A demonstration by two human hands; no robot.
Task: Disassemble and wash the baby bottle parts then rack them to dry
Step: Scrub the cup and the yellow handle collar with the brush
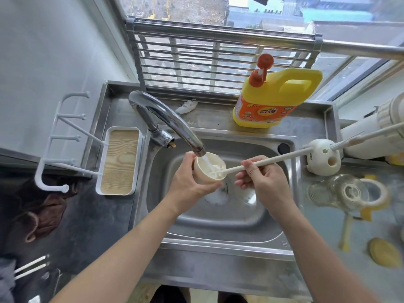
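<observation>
Over the sink [218, 221], the left hand [188, 184] grips a cream cap [203, 173] under the faucet [166, 119], where water runs. The right hand [262, 182] pinches a long thin brush [275, 159], its tip inside the cap. The glass bottle [341, 191] lies on the counter [317, 241] at right, and the drying rack [120, 162] stands at left.

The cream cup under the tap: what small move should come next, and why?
Probably swirl the brush tip round the inside of the cup. The left hand holds the cup under the running faucet, and the right hand pinches the brush handle with its tip inside, so scrubbing seems the natural next step.
</observation>
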